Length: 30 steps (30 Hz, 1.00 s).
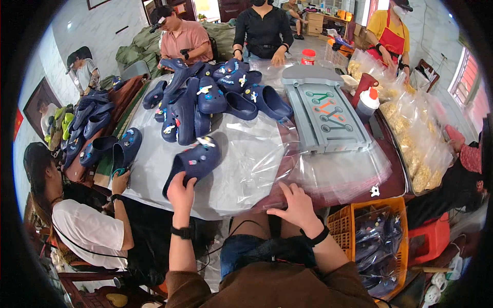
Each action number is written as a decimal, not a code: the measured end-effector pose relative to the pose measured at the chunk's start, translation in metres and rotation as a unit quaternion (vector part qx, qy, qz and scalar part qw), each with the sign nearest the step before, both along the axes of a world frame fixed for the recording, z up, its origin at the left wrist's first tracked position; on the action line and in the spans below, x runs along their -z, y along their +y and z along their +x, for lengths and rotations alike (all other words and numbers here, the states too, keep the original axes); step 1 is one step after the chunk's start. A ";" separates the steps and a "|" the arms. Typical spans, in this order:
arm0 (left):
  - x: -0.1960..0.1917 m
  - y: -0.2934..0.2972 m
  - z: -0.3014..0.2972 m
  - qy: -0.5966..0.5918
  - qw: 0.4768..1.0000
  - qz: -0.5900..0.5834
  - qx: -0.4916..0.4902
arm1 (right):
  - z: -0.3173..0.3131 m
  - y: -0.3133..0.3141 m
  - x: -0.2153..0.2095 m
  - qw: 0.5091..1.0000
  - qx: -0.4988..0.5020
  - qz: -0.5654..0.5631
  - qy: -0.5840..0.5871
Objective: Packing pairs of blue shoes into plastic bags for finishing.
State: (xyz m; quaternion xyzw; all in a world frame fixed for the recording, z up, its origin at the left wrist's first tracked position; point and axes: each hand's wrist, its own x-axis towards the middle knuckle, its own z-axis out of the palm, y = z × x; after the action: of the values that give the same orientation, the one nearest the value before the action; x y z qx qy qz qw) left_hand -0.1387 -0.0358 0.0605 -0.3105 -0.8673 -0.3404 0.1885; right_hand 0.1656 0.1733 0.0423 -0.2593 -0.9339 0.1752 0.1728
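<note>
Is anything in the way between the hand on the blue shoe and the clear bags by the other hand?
Nothing visible blocks it. The left hand grips the dark blue clog, and the right hand rests on the clear plastic bags. Between them lies only flat plastic sheeting on the table.

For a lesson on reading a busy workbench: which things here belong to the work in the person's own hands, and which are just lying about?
In hand:
left hand gripping a navy clog
right hand flat on the clear plastic bags

Lying about:
pile of navy clogs
grey folded plastic stool
orange crate
bags of yellow snacks
white squeeze bottle
</note>
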 end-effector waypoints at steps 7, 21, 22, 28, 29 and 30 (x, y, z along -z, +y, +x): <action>-0.064 -0.003 0.075 -0.271 0.908 0.294 0.126 | -0.025 0.021 0.004 0.998 -0.049 -0.015 0.047; 0.014 0.128 0.173 -0.605 0.659 0.283 0.346 | 0.032 0.021 0.005 0.826 -0.007 -0.516 0.227; 0.004 0.125 0.183 -0.638 0.618 0.283 0.362 | 0.035 0.017 0.004 0.811 -0.031 -0.523 0.260; -0.031 0.094 0.144 -0.240 0.880 -0.073 0.403 | 0.042 0.014 0.020 0.823 0.064 -0.494 0.273; -0.030 0.088 0.133 -0.068 0.929 -0.063 0.358 | 0.044 0.017 0.023 0.823 0.062 -0.495 0.272; -0.020 0.085 0.116 -0.058 0.919 -0.068 0.385 | 0.047 0.021 0.027 0.787 0.075 -0.534 0.299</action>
State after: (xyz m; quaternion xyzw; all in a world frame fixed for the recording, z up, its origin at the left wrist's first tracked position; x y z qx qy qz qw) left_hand -0.0228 0.0494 0.0802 -0.6121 -0.7112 -0.3446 -0.0290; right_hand 0.2127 0.1945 0.0155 -0.3140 -0.5709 0.7012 0.2896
